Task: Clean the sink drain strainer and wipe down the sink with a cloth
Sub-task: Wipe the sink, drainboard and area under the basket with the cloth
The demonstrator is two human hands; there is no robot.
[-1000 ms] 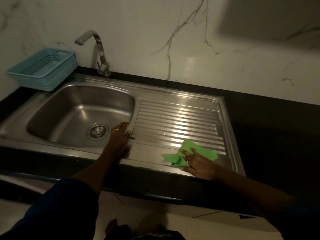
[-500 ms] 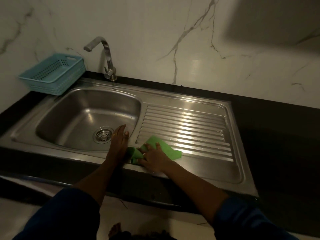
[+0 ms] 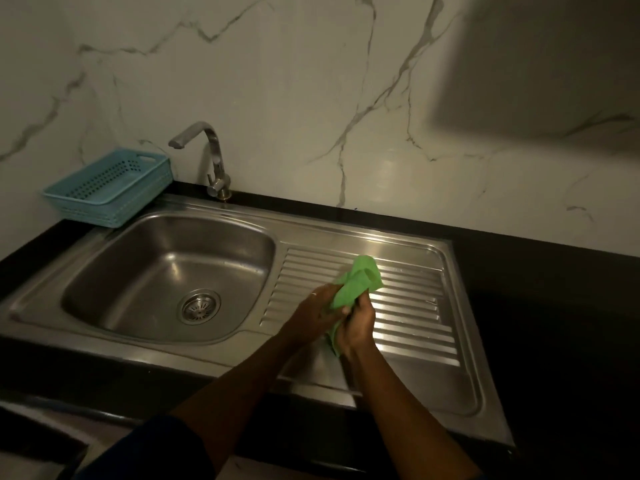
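A green cloth (image 3: 360,280) is bunched up between both hands, lifted above the ribbed drainboard (image 3: 408,306) of the steel sink (image 3: 145,265). My left hand (image 3: 311,315) grips the cloth from the left. My right hand (image 3: 356,327) clasps it from the right, with a tail of cloth hanging below the palm. The round metal drain strainer (image 3: 198,305) sits in the basin floor, to the left of my hands and apart from them.
A curved metal tap (image 3: 211,157) stands behind the basin. A light blue perforated basket (image 3: 110,185) rests on the black counter (image 3: 554,289) at the back left. A marble wall rises behind.
The cloth was sliding leftward along the drainboard under my right hand. Now both hands have gathered it up off the steel, and my left hand has left the basin rim.
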